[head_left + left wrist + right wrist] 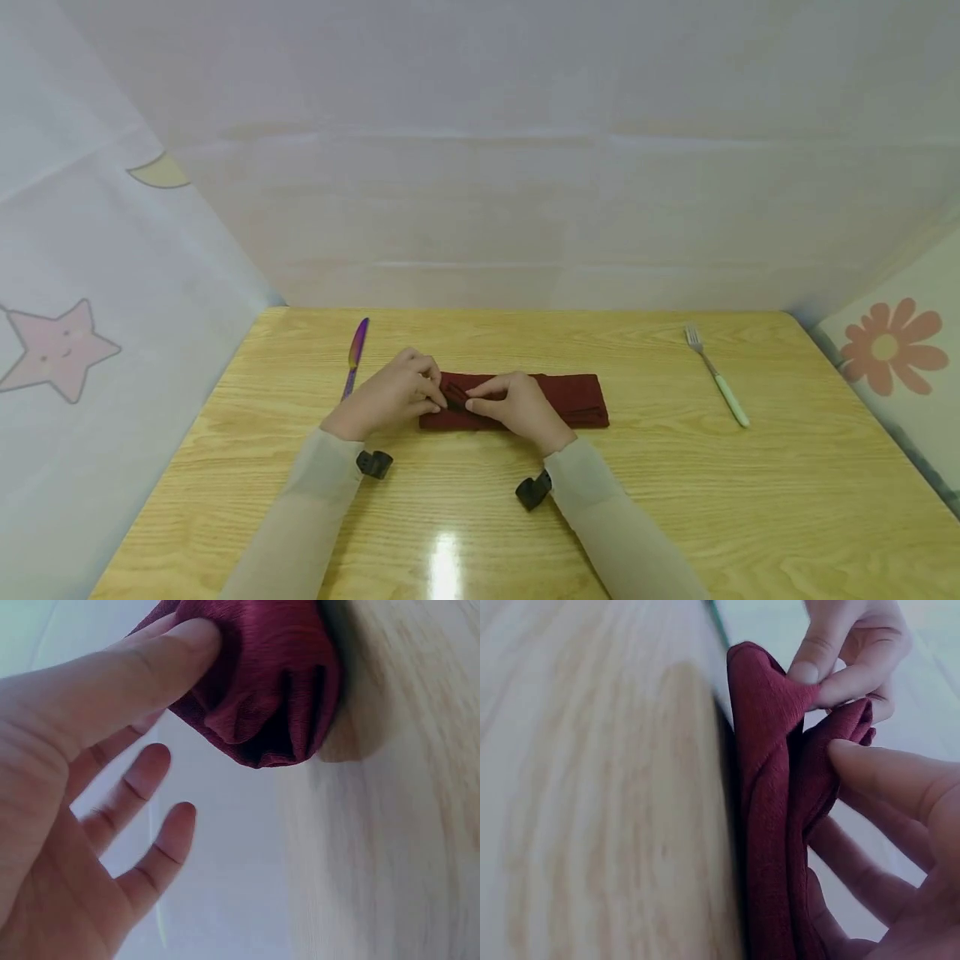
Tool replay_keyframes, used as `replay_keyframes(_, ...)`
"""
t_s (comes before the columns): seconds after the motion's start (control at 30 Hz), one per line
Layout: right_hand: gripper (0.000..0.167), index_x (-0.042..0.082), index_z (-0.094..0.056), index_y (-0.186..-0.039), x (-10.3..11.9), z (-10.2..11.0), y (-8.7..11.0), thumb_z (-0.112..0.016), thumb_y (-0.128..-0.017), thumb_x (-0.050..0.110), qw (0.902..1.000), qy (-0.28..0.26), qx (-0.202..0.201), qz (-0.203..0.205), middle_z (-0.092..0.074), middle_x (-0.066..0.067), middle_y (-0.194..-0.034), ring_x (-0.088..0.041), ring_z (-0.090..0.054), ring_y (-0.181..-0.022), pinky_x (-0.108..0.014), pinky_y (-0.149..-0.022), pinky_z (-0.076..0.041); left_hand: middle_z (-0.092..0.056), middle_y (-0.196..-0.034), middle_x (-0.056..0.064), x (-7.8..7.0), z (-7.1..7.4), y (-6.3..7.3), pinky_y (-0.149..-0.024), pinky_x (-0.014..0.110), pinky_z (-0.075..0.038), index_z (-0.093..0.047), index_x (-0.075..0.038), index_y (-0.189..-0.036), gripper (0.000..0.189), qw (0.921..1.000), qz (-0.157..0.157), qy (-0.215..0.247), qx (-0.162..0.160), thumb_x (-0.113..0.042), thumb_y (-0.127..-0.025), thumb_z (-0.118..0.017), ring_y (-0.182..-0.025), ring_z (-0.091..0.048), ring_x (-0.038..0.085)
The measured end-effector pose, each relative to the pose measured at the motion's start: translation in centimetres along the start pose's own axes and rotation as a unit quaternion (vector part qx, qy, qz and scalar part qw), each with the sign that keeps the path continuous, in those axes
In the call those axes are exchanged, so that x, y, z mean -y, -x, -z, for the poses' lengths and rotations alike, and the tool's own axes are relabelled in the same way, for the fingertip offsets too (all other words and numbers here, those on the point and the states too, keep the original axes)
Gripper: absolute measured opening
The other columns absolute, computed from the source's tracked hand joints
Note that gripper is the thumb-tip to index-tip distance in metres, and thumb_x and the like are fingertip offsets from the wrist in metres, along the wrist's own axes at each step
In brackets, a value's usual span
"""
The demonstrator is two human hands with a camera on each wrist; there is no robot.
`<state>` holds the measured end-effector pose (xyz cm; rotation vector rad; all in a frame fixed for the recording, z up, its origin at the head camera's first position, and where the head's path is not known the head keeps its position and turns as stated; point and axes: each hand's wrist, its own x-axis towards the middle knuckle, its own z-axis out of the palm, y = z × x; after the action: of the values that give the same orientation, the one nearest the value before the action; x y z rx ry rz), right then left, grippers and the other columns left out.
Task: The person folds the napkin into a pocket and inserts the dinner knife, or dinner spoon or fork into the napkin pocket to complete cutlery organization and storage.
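A dark red cloth napkin (573,396), folded into a long strip, lies crosswise on the wooden table. At its left end my left hand (393,392) pinches an edge of the cloth between thumb and finger. In the left wrist view that thumb (150,671) presses on the cloth, while the lower fingers (176,832) stay spread and off it. My right hand (525,408) pinches a raised fold just right of the left hand. In the right wrist view the napkin (765,847) shows two upright layers with a gap between them near the top.
A knife (358,346) with a purple and gold sheen lies left of the napkin, partly hidden behind the left hand. Over on the right lies a fork (723,387) with a pale green handle. White sheeting (480,208) hangs behind the wooden table (660,483) and at its sides.
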<state>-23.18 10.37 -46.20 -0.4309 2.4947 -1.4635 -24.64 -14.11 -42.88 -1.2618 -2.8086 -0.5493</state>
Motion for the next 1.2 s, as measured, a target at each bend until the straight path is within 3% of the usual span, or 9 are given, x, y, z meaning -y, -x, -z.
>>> replay_keyframes(0.13, 0.015, 0.022, -0.082, -0.107, -0.1, -0.4, 0.0, -0.076, -0.094, 0.024, 0.9996, -0.006, -0.014, 0.022, -0.072, -0.001, -0.119, -0.024, -0.064, -0.114, -0.043, -0.089, -0.056, -0.06, -0.1, -0.008, 0.1, 0.1, 0.1, -0.087, 0.035, -0.049, -0.083, -0.016, -0.091, 0.005, 0.9998, -0.01, -0.004, -0.015, -0.014, -0.088, -0.081, -0.099, -0.048, 0.016)
replay_keyframes(0.2, 0.013, 0.022, -0.082, -0.104, -0.1, -0.7, 0.0, -0.077, -0.092, 0.023, 0.9993, 0.011, -0.024, 0.027, -0.073, -0.001, -0.116, -0.024, -0.064, -0.112, -0.052, -0.095, -0.051, -0.061, -0.103, -0.007, 0.0, 0.1, 0.1, -0.088, 0.034, -0.05, -0.083, -0.016, -0.091, 0.005, 0.9999, -0.011, 0.002, -0.014, -0.013, -0.089, -0.08, -0.1, -0.049, 0.016)
replay_keyframes(0.27, 0.01, 0.02, -0.083, -0.1, 0.1, -0.9, 0.0, -0.078, -0.092, 0.022, 0.9988, 0.029, -0.029, 0.027, -0.073, -0.001, -0.113, -0.027, -0.064, -0.113, -0.068, -0.104, -0.038, -0.061, -0.106, -0.006, 0.1, 0.0, 0.1, -0.09, 0.034, -0.051, -0.083, -0.015, -0.092, 0.005, 0.9997, -0.016, 0.009, -0.016, -0.012, -0.088, -0.08, -0.102, -0.05, 0.016)
replay_keyframes(0.4, 0.005, 0.019, -0.084, -0.092, 0.3, -1.3, 0.0, -0.08, -0.09, 0.02, 0.9977, 0.057, -0.035, 0.01, -0.073, 0.0, -0.111, -0.029, -0.063, -0.113, -0.085, -0.102, -0.013, -0.062, -0.12, -0.004, 0.0, 0.0, 0.2, -0.094, 0.037, -0.051, -0.083, -0.013, -0.092, 0.008, 0.9988, -0.025, 0.037, -0.021, -0.008, -0.087, -0.081, -0.111, -0.051, 0.019)
replay_keyframes(0.5, 0.004, 0.02, -0.084, -0.091, 0.4, -1.4, -0.1, -0.08, -0.089, 0.02, 0.9969, 0.072, -0.033, 0.005, -0.073, 0.001, -0.109, -0.029, -0.063, -0.111, -0.085, -0.102, -0.012, -0.066, -0.123, -0.003, -0.1, 0.1, 0.1, -0.098, 0.04, -0.05, -0.082, -0.012, -0.092, 0.008, 0.9977, -0.034, 0.056, -0.016, -0.005, -0.088, -0.079, -0.118, -0.052, 0.021)
replay_keyframes(0.6, 0.003, 0.02, -0.084, -0.089, 0.3, -1.4, -0.1, -0.081, -0.089, 0.021, 0.9965, 0.076, -0.034, 0.01, -0.074, 0.002, -0.106, -0.029, -0.063, -0.112, -0.084, -0.103, -0.014, -0.071, -0.113, -0.005, -0.2, 0.2, 0.0, -0.098, 0.041, -0.05, -0.081, -0.011, -0.091, 0.008, 0.9974, -0.032, 0.064, -0.005, -0.005, -0.089, -0.077, -0.115, -0.057, 0.021)
replay_keyframes(0.83, 0.006, 0.024, -0.079, -0.084, -0.2, -1.1, 0.1, -0.081, -0.089, 0.02, 0.9987, 0.038, -0.028, 0.022, -0.072, 0.009, -0.1, -0.025, -0.062, -0.112, -0.075, -0.107, -0.025, -0.065, -0.097, -0.013, 0.0, 0.2, 0.4, -0.088, 0.036, -0.052, -0.077, -0.018, -0.095, 0.008, 0.9948, 0.047, 0.081, 0.041, -0.012, -0.096, -0.072, -0.102, -0.057, 0.015)
replay_keyframes(0.93, 0.004, 0.021, -0.08, -0.087, -0.3, -1.0, 0.1, -0.079, -0.09, 0.021, 0.9991, 0.03, -0.016, 0.025, -0.072, 0.008, -0.101, -0.024, -0.062, -0.112, -0.069, -0.107, -0.03, -0.063, -0.096, -0.014, 0.2, -0.1, 0.4, -0.085, 0.035, -0.051, -0.073, -0.02, -0.097, 0.01, 0.9935, 0.059, 0.082, 0.052, -0.012, -0.099, -0.067, -0.099, -0.054, 0.014)
replay_keyframes(1.2, 0.004, 0.021, -0.083, -0.092, -0.5, -0.7, 0.0, -0.079, -0.09, 0.021, 0.9978, 0.048, 0.009, 0.045, -0.072, 0.012, -0.095, -0.017, -0.062, -0.102, -0.071, -0.109, -0.02, -0.067, -0.099, -0.011, 0.7, -0.7, 0.2, -0.087, 0.037, -0.047, -0.074, -0.019, -0.105, 0.01, 0.9926, 0.065, 0.069, 0.076, -0.017, -0.101, -0.065, -0.091, -0.048, 0.014)
